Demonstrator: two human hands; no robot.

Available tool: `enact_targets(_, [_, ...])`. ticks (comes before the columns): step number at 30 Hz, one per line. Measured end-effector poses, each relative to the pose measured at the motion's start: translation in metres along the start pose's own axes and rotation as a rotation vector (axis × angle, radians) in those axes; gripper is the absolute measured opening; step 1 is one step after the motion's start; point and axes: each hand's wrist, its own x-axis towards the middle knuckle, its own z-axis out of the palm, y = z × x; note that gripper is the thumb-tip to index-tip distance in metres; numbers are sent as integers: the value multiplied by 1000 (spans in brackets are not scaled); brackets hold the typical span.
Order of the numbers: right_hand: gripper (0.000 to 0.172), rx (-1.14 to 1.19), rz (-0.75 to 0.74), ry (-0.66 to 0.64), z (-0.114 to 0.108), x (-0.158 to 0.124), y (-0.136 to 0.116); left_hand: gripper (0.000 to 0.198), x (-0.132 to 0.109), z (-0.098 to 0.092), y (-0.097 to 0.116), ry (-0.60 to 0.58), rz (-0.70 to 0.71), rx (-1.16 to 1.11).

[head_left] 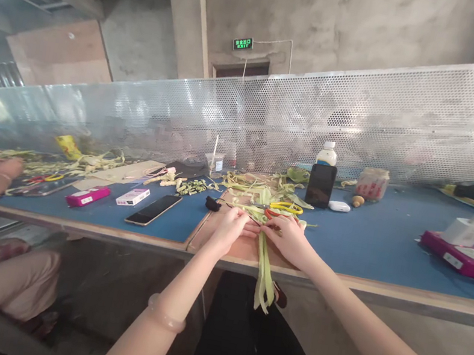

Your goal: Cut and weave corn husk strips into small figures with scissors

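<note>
My left hand (230, 228) is closed in a pinch over a brown board (208, 237) at the table's front edge. A thin dark strand shows near its fingertips, but what they grip is too small to make out. Just beside it, my right hand (288, 238) has its fingers pressed together at the top of some pale green husk strips (263, 274). These strips hang down over the table edge. Scissors with yellow handles (289, 207) lie behind my right hand, and an orange-red loop (271, 213) shows by its knuckles. A small black tufted object (213, 204) lies left of my left hand.
Loose husk strips (254, 185) lie behind my hands. Leftward are a phone (153, 210), a white box (132, 196) and a magenta box (87, 196). Rightward stand a dark phone (320, 185), a jar (372, 183) and a magenta power strip (465, 257). A co-worker's hands (2, 168) are far left.
</note>
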Motion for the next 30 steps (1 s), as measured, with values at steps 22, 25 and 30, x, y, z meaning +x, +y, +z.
enact_targets(22, [28,-24,-68,40,3,-1,3,12,4,-5,-6,-45,86,17])
enact_targets(25, [28,-34,-83,40,2,-2,2,8,4,-4,-5,-39,90,6])
enact_targets(30, [29,-71,-85,56,2,-2,1,4,4,-3,-5,-33,96,-10])
